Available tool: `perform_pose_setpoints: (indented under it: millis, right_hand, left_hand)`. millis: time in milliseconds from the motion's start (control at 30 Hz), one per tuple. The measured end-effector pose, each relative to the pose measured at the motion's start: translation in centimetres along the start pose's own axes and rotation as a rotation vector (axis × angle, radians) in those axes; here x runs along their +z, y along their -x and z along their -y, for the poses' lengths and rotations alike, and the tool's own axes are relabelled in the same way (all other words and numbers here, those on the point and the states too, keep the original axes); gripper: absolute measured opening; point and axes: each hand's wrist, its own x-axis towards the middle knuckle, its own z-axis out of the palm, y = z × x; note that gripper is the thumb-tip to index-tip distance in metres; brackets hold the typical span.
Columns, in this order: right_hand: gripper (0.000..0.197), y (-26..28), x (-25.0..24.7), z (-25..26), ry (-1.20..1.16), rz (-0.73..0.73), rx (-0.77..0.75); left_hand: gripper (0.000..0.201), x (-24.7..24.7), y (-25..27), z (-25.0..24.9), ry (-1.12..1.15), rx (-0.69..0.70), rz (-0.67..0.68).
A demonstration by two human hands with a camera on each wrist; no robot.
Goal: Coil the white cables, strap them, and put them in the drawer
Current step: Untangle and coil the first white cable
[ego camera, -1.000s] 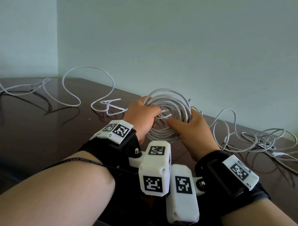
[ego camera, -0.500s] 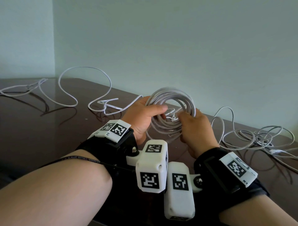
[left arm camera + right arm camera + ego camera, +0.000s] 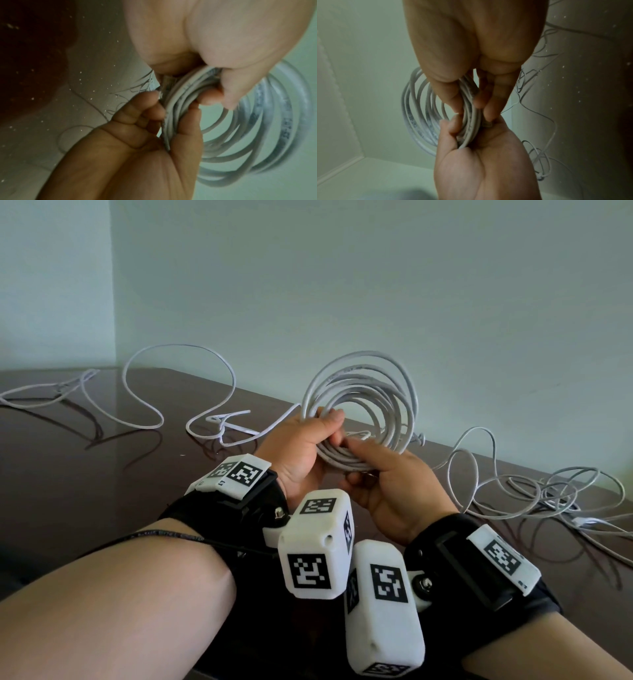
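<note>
Above dark table (image 3: 85, 491), upright coil (image 3: 359, 385) in hands.

The coiled cable (image 3: 359, 412) stands upright above the surface (image 3: 85, 474), in front of the wall (image 3: 342, 285), held at its lower edge between the left hand (image 3: 301, 450) on its left and the right hand (image 3: 390, 484) on its right. A loose cable (image 3: 178, 392) lies on the surface to the left; a tangle of cables (image 3: 548, 494) lies to the right, near the wall.
</note>
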Motion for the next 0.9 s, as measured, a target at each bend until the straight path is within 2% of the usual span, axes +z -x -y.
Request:
perform_pose_setpoints:
  millis: [100, 200, 300, 400, 533, 633, 733, 800, 900]
  right_hand:
    - [0.008, 0.1, -0.1, -0.1, 0.123, -0.007, -0.014]
    - [0.014, -0.4, -0.6, 0.1, 0.292, -0.112, -0.157]
    - [0.009, -0.5, -1.0, 0.3, 0.320, -0.125, -0.251]
    - [0.020, -0.6, -1.0, 0.2, 0.313, -0.138, -0.242]
    - [0.019, -0.6, -0.9, 0.3, 0.222, -0.149, -0.246]
    - [0.029, -0.5, -1.0, 0.5, 0.176, -0.187, -0.270]
    - [0.033, -0.5, -1.6, 0.5, 0.377, -0.283, -0.256]
    - [0.026, -1.0, -2.3, 0.4, 0.541, -0.324, -0.248]
    - [0.022, -1.5, -2.7, 0.4, 0.711, -0.312, -0.220]
  left_hand:
    - [0.044, -0.4, -0.6, 0.2, -0.037, 0.042, -0.147]
    - [0.036, -0.4, -0.8, 0.1, -0.047, 0.068, -0.238]
    - [0.034, -0.2, -0.8, 0.1, -0.042, 0.072, -0.245]
    - [0.032, -0.2, -0.8, 0.2, -0.033, 0.067, -0.259]
    - [0.029, -0.4, -1.0, -0.2, 0.059, 0.034, -0.293]
    - [0.030, -0.8, -1.2, -0.4, 0.063, 0.020, -0.301]
    - [0.030, -1.1, -1.4, -0.5, 0.040, 0.027, -0.284]
    - [0.030, -1.3, -1.4, -0.7, 0.056, 0.036, -0.269]
    - [0.037, -1.9, -1.5, -1.1, 0.084, 0.052, -0.274]
